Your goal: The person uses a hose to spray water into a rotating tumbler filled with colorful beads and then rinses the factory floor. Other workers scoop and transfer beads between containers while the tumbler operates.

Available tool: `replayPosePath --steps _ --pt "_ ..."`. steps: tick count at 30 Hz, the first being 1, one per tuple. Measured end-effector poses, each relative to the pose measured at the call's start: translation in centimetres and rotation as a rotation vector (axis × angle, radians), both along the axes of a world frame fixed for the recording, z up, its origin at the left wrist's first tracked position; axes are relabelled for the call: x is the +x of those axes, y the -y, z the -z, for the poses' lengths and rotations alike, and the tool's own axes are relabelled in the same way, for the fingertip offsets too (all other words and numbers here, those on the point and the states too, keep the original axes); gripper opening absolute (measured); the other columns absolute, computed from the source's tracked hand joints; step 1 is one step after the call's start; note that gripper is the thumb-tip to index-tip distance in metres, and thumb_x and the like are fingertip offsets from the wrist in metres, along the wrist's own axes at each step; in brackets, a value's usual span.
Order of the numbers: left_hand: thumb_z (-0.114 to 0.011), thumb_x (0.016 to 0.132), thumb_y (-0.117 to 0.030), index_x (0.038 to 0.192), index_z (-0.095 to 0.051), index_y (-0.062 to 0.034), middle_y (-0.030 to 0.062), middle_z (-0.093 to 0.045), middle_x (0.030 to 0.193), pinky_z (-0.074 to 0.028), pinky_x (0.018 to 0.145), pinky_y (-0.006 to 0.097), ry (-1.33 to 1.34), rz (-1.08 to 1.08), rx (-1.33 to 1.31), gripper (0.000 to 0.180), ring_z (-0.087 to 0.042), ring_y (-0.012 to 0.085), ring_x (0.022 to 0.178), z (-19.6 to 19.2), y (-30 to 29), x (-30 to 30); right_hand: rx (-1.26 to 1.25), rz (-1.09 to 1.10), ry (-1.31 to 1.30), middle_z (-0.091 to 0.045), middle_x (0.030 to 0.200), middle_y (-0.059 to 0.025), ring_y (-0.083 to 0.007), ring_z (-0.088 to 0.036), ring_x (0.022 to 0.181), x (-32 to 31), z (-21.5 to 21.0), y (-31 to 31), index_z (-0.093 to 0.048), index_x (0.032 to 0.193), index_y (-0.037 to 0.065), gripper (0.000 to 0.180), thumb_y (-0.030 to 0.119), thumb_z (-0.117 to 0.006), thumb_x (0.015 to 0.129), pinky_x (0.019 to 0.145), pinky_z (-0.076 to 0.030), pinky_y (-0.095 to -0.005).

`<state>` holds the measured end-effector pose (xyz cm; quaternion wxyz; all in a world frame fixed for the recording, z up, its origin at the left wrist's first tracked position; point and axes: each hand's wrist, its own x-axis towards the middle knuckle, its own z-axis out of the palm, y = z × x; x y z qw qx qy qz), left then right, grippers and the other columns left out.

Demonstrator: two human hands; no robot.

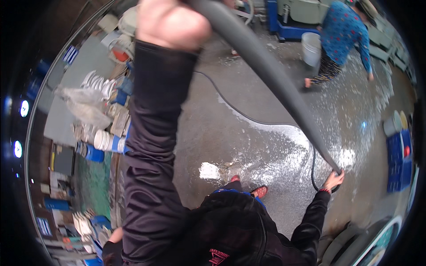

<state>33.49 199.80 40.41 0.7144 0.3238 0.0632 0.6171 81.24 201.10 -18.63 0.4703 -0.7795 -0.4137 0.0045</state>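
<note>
Tubs (103, 141): white, stacked, standing past floor's (199, 115) L edge.
L hand (175, 24): showing big and blurred up by the hose, apparently touching it; fingers are hiding, so can't tell if grip is closed.
Shoes (260, 191): red, standing toward floor's near edge, which is looking wet; planting both feet before pulling is prob. wise.
Hose (269, 84): grey, slanting above mid-floor from L hand down to R hand; a thinner-looking length, prob. same hose, is lying on floor and looping by R hand. Easing that loop wide should be best vs. kinking.
R hand (333, 181): gripping hose, fingers wrapping round; a firm hold w/o squeezing flat seems right.
Co-worker (344, 37): bending low near floor's far R corner; swinging hose that way is risking a knock.
Crate (399, 162): blue, sitting by floor's R edge; giving it room should avoid snags.
</note>
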Motion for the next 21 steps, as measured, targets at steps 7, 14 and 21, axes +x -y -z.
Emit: replayPosePath --steps 7,14,21 --pt "-0.043 0.093 -0.017 0.101 -0.052 0.0038 -0.0013 -0.044 0.055 -0.039 0.049 0.024 -0.044 -0.392 0.126 0.024 -0.038 0.0077 0.041 -5.4 16.9 -20.3 0.126 -0.532 0.295 -0.054 0.103 -0.0239 -0.0374 -0.045 0.102 -12.4 -18.1 -22.0 -0.057 0.103 0.006 0.039 0.031 -0.069 0.075 0.091 -0.035 -0.0447" --pt "-0.038 0.09 -0.005 0.116 -0.051 0.0043 0.0128 -0.059 0.09 -0.048 0.066 0.027 -0.309 -1.148 0.213 0.03 -0.056 0.0134 0.073 -8.5 43.7 -35.6 0.291 -1.144 0.6 -0.05 0.117 -0.0244 -0.0392 -0.047 0.112 -47.2 -38.8 -23.1 -0.051 0.12 0.002 0.052 0.005 -0.055 0.069 0.094 -0.039 -0.0408" --pt "-0.04 0.09 -0.007 0.116 -0.051 0.003 0.0094 -0.057 0.085 -0.043 0.06 0.025 -0.453 -1.922 -0.008 0.03 -0.051 0.0108 0.067 -5.9 64.5 -40.3 0.716 -1.767 0.398 -0.033 0.138 -0.0227 -0.0359 -0.028 0.13 -83.4 -54.2 -7.1 -0.043 0.13 0.012 0.058 0.026 -0.058 0.076 0.107 -0.025 -0.0405"
